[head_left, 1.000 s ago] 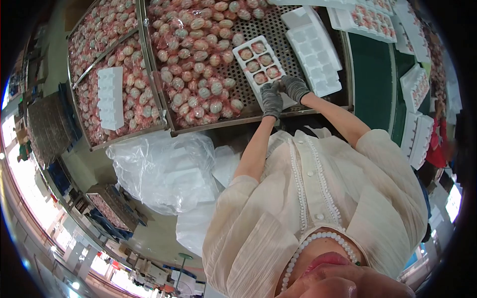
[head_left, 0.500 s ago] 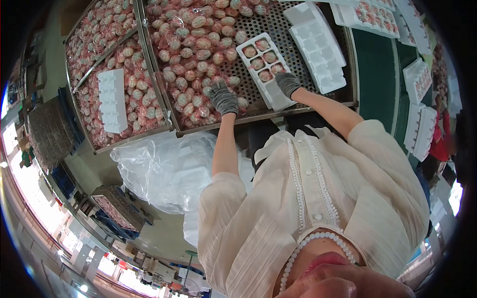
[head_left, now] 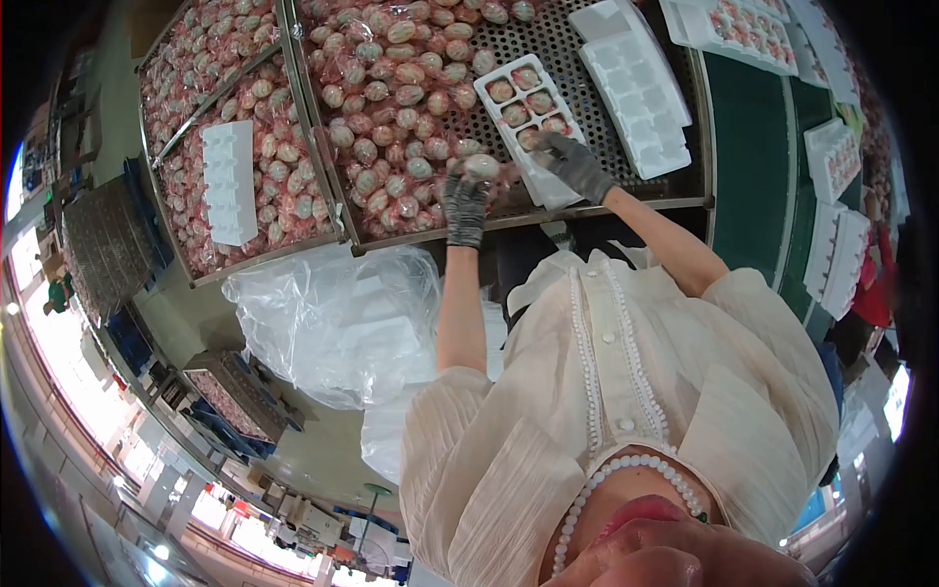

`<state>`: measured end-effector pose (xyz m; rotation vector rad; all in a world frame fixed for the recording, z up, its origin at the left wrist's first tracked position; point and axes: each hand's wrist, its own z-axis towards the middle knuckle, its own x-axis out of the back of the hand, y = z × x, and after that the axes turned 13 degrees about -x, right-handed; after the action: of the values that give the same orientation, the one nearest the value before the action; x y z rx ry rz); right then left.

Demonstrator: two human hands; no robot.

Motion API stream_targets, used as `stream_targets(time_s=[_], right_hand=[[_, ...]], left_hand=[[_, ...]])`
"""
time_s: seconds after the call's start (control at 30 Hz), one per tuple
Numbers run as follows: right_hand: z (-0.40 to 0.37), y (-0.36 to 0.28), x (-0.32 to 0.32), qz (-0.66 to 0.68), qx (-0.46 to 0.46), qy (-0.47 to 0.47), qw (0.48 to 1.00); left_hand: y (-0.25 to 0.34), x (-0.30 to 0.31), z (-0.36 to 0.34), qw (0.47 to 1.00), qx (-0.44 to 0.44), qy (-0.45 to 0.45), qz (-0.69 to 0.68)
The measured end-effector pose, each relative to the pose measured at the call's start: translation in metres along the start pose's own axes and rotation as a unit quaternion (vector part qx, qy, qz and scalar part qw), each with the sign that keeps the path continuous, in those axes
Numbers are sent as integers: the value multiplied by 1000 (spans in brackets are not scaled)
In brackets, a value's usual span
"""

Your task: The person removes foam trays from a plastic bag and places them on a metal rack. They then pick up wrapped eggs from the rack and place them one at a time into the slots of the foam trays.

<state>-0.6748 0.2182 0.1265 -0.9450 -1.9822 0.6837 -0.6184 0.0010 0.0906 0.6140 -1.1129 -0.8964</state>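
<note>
My left hand (head_left: pixel 466 203), in a grey striped knit glove, is closed around an egg-shaped ball in clear and red wrapping (head_left: pixel 481 166), just above the heap of similar wrapped balls (head_left: pixel 396 117). A white foam tray (head_left: pixel 554 190) lies on the perforated metal table to its right. Several wrapped balls sit in the tray's far compartments. My right hand (head_left: pixel 577 168), also gloved, reaches over the tray's right edge. Its fingers bend onto a wrapped ball (head_left: pixel 528 136) in the nearest filled row and partly cover the near compartments.
Stacked white foam trays (head_left: pixel 638 103) lie at the right of the metal table (head_left: pixel 518 49). Another tray (head_left: pixel 229 184) rests on wrapped balls in the left bin. Filled trays (head_left: pixel 738 34) stand along the green surface (head_left: pixel 740 176) at right. Clear plastic sheeting (head_left: pixel 333 323) hangs below the table's front edge.
My left hand has lifted a wrapped ball from the heap and moved right toward the tray. My right hand's fingers have shifted from the tray's edge onto a ball in it.
</note>
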Motion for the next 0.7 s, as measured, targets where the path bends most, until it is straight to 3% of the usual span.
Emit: stream_targets(time_s=[0.03, 0.07, 0.1, 0.13, 0.17, 0.23, 0.3, 0.33, 0.4, 0.43, 0.5, 0.53, 0.57, 0.6, 0.67, 0.7], right_hand=[[13, 11, -14, 170, 21, -75, 982], [21, 18, -19, 333, 41, -147, 931], [20, 16, -12, 331, 41, -143, 932], [20, 13, -4, 96, 58, -170, 979], [19, 10, 5, -144, 73, -189, 969], [10, 2, 23, -108, 21, -187, 976], [10, 16, 21, -10, -81, -140, 987], [13, 34, 13, -13, -79, -138, 987], [8, 48, 2, 104, -30, 43, 993], [1, 47, 5, 189, -104, -15, 976], [-12, 38, 21, 157, -119, -34, 980], [-17, 37, 28, 122, -137, -51, 982], [-14, 54, 34, 40, -9, -27, 999], [-16, 47, 39, 39, -10, -27, 999], [-24, 28, 48, -60, 58, -128, 988], [-16, 47, 43, -227, 186, -66, 954]], left_hand=[[17, -8, 4, 992, 58, -12, -114], [30, -17, 7, 967, 115, -23, -228], [39, -26, 9, 942, 161, -3, -294], [39, -37, 5, 941, 160, -3, -298], [36, -49, 2, 931, 193, 5, -310], [37, -70, 0, 884, 267, 65, -379], [37, -82, -4, 870, 303, 44, -386], [37, -91, -6, 855, 338, 19, -392], [46, -104, -8, 836, 353, 30, -419], [50, -106, -5, 823, 383, 57, -416], [59, -98, 4, 792, 436, 79, -421], [52, -96, 4, 791, 436, 81, -421], [42, -95, 5, 845, 410, -21, -342], [35, -95, 4, 882, 376, -123, -255], [36, -91, 13, 884, 376, -156, -229], [27, -96, 12, 955, 237, -138, -110]])
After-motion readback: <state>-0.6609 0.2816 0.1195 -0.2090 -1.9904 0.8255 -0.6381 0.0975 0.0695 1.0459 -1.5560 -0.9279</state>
